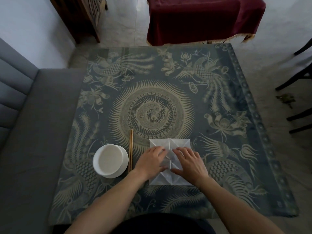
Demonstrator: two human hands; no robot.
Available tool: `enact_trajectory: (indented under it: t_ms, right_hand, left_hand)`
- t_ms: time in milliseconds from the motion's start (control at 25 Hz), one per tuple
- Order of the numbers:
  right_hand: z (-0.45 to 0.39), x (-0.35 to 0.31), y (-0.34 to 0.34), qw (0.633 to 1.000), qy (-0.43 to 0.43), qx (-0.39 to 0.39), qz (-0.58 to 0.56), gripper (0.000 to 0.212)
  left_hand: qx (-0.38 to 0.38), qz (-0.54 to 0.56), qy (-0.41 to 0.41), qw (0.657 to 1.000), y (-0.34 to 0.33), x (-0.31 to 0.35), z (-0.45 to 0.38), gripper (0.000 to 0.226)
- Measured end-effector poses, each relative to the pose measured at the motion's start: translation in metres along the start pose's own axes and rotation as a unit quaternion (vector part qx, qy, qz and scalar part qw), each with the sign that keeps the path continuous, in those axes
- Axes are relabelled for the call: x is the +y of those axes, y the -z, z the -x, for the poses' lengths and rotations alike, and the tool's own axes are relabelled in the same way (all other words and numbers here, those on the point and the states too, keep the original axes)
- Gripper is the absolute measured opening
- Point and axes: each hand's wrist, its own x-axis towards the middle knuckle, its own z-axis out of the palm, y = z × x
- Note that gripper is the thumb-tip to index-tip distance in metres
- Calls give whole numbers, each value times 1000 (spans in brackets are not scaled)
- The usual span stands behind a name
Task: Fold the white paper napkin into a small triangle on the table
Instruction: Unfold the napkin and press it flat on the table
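White paper napkin [170, 144] flat on table [236, 149], unlettered, under both hands' flat, unclenched fingers [157, 150].

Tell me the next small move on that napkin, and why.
Probably lift one corner and fold it diagonally across to the opposite corner. The napkin lies open as a creased square, both hands, left and right, pressing flat on its middle; no triangle is formed yet.

Napkin [170, 146]: white paper, thin, creased with diagonal and cross folds; lay flat, roughly square, at the table's [219, 200] near-right area.
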Motion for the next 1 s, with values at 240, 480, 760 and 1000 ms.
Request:
enact_trajectory:
  t_ms: [240,480,760,1000]
  right_hand:
    - [-25,6,-7,995,42,-84,35,117]
    - [-24,21,-18,990,37,-133,38,136]
    - [-22,48,-13,986,19,-157,54,151]
    - [-21,46,-7,987,29,-147,63,148]
  left_hand:
    - [-30,-8,-14,999,-12,-12,-8,100]
    - [-87,-43,3,995,-30,-25,1,114]
    - [-126,-67,22,989,-28,-36,-4,147]
    - [-133,-73,27,988,-20,-32,-4,142]
